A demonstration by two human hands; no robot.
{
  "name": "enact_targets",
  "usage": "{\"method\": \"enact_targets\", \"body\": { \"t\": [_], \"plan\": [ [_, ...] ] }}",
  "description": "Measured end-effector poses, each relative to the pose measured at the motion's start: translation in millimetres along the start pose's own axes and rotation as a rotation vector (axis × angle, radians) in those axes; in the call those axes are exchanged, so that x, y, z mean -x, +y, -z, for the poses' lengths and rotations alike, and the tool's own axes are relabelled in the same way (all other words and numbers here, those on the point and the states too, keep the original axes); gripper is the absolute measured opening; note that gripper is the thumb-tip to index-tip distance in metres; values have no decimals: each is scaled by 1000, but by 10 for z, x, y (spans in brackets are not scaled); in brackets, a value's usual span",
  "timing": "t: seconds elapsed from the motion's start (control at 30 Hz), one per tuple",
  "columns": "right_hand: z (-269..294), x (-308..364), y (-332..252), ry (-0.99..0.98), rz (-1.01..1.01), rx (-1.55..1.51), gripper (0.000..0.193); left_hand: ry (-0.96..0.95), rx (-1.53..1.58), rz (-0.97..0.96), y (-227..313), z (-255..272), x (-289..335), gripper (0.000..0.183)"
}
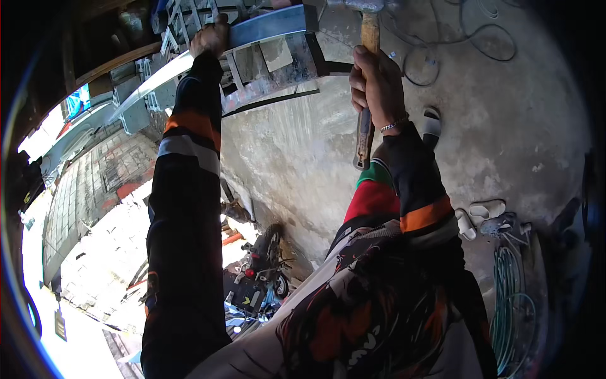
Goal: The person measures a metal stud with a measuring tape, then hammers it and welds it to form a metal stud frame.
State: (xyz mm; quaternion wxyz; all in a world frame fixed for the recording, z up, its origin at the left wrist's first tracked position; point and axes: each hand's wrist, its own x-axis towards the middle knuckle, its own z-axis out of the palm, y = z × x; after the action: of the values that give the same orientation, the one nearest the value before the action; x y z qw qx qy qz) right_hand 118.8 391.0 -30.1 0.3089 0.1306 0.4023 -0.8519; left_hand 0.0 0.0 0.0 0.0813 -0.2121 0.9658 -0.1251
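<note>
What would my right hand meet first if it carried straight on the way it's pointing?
Besides the hammer it grips, your right hand seems to meet nothing before the picture's top edge; the metal beam ends just left of that line, though depth is hard to judge.

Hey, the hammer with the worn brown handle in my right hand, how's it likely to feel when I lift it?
The brown-handled hammer will probably feel top-heavy, since its thick, metal-looking head sits at one end. It should stay stiff: the handle looks straight. Grip might be uneven, as that looks worn.
</note>
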Motion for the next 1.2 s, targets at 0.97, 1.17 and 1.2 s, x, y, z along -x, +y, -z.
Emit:
{"method": "enact_targets", "body": {
  "t": [0.97,1.17,1.2],
  "plan": [
    [-41,261,261,36,-14,-221,35,76,-76,-34,-285,-243,-87,61],
    [-76,300,253,80,-65,-162,33,19,-16,-52,-161,-82,7,64],
    [-82,305,256,80,-1,-191,33,37,-116,-154,-209,-129,19,60]
  ]
}}
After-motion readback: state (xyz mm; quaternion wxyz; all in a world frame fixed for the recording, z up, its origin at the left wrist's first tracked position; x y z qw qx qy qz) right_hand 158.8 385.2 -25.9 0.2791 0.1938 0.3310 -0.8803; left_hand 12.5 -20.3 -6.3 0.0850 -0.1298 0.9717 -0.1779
